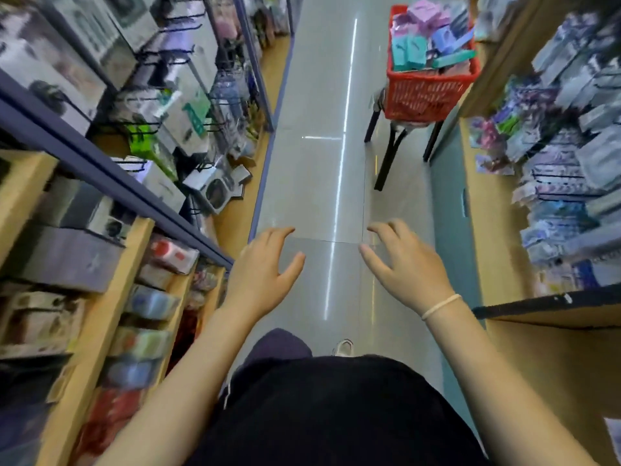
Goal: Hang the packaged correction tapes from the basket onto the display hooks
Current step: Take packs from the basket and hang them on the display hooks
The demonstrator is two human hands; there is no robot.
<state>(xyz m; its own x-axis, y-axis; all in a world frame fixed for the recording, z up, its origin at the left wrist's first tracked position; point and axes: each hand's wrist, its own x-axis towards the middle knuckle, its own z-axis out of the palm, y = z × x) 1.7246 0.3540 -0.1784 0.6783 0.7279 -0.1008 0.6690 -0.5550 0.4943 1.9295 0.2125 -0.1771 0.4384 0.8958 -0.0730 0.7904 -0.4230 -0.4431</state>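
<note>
Both hands, left hand (265,264) and right hand (403,264), hang empty with fingers loosely spread over the aisle floor (312,183). Packaged tapes (428,42) sit in the red basket (426,92) well ahead; fetching one likely comes next.

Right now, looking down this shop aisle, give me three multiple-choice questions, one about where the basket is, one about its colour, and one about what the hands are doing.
1. Where does the basket stand?
A. Ahead, on a dark-legged stand at the aisle's right side
B. On the floor at the person's feet
C. On a left shelf

2. What colour is the basket?
A. Blue
B. Red
C. Green

3. What are the left hand and right hand doing?
A. Each gripping a package
B. Both holding the basket
C. Both empty, fingers loosely spread over the floor

Answers:
1 A, it sits raised on the stand far ahead.
2 B, its mesh walls are red.
3 C, nothing is in either hand.
</note>
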